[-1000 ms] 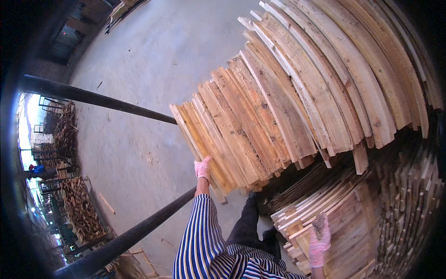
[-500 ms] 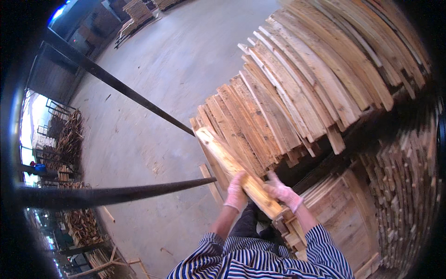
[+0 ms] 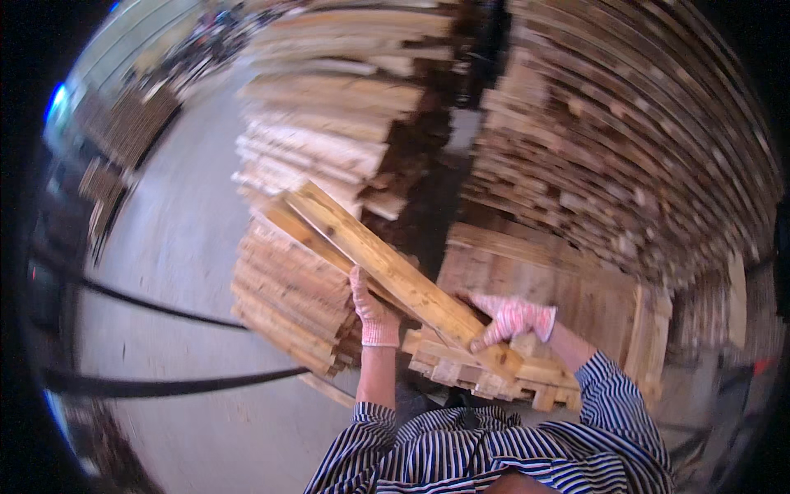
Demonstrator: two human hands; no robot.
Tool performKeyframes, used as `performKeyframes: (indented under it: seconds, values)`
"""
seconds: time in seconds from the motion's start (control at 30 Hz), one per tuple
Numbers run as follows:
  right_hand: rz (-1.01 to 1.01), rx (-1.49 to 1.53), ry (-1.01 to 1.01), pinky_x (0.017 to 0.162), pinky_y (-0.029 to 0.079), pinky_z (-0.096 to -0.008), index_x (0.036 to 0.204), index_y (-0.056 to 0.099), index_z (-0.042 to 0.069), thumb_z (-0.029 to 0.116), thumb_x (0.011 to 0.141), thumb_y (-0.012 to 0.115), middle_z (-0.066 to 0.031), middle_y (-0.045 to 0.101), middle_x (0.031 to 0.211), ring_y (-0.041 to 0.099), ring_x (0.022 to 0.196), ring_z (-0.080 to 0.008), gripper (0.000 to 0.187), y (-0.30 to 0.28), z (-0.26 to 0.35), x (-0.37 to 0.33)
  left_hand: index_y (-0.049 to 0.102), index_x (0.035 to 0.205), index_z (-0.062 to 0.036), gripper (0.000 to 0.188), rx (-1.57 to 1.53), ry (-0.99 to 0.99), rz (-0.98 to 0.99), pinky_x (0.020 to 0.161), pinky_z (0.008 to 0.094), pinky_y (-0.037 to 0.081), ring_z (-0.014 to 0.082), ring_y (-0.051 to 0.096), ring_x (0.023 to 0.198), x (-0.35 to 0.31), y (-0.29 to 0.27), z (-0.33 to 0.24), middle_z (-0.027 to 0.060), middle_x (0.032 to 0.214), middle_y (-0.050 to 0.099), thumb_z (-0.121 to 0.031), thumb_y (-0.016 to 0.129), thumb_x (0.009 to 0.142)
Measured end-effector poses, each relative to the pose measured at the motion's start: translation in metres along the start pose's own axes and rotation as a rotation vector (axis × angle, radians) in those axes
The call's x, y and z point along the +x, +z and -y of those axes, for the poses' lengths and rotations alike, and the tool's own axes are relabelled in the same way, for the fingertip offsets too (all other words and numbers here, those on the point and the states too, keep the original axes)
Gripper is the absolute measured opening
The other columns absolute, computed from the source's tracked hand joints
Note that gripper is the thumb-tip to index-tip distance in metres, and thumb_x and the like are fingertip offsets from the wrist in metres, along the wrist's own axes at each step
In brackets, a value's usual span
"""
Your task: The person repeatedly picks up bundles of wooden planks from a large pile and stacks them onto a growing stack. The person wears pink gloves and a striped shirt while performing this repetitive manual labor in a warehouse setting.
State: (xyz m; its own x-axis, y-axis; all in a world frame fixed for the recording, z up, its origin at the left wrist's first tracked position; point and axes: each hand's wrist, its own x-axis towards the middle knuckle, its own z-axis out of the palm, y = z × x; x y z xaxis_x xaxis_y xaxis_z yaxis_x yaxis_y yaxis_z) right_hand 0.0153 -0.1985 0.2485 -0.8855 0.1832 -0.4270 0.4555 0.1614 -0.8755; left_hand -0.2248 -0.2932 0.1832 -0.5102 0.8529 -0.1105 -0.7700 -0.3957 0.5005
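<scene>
Head view: two boards [image 3: 385,259] are held across the left corner of one low stack [image 3: 559,276]. Both are grasped by fingers of the left hand [image 3: 374,314]; the upper, by those of the right hand [image 3: 514,318], above the stack.

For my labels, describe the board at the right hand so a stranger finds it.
Find the dark gap between the wood stacks and follow it downward. Below it, a yellowish board slants down to the gloved right hand. What sets it apart: it lies uppermost, partly covering the similar board at its left.
</scene>
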Motion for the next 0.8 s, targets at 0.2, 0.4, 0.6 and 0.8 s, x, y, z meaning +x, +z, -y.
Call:
performKeyframes:
  seconds: [0.2, 0.4, 0.6, 0.8]
  values:
    - [-0.783, -0.375, -0.035, 0.116, 0.037, -0.0406, 0.156, 0.012, 0.006, 0.054, 0.060, 0.087, -0.0259, 0.039, 0.150, 0.043, 0.137, -0.0379, 0.131, -0.013, 0.041, -0.067, 0.038, 0.145, -0.0089, 0.090, 0.183, -0.052, 0.388, 0.097, 0.0416, 0.050, 0.0260, 0.057, 0.118, -0.018, 0.118, 0.085, 0.0094, 0.134, 0.054, -0.037, 0.084, 0.073]
    - [-0.943, -0.152, -0.079, 0.116, 0.034, -0.0378, 0.156, 0.008, 0.006, 0.045, 0.066, 0.089, -0.0224, 0.036, 0.152, 0.042, 0.138, -0.0334, 0.128, -0.043, -0.092, -0.077, 0.035, 0.147, -0.0054, 0.083, 0.455, -0.303, 0.564, 0.083, 0.0327, 0.054, 0.0203, 0.061, 0.103, 0.004, 0.100, 0.199, 0.0078, 0.127, 0.058, -0.022, 0.080, 0.079]
    - [-1.053, -0.170, 0.037, 0.118, 0.030, -0.0354, 0.158, 0.001, 0.005, 0.049, 0.071, 0.087, -0.0205, 0.029, 0.158, 0.033, 0.145, -0.0282, 0.130, -0.040, -0.121, -0.118, 0.036, 0.147, -0.0028, 0.078, 0.797, -0.094, 0.645, 0.102, 0.0378, 0.048, 0.0233, 0.054, 0.123, -0.015, 0.150, 0.222, 0.0118, 0.135, 0.055, -0.047, 0.067, 0.091]
    - [-1.312, 0.617, -0.064, 0.095, 0.048, -0.0367, 0.156, 0.022, 0.011, 0.041, 0.081, 0.079, -0.0219, 0.050, 0.137, 0.055, 0.117, -0.0278, 0.099, 0.041, -0.124, -0.156, 0.041, 0.144, -0.0033, 0.065, 0.983, -0.284, 0.062, 0.065, 0.0345, 0.052, 0.0169, 0.060, 0.082, -0.058, 0.143, 0.218, 0.0143, 0.107, 0.064, -0.030, 0.071, 0.093]
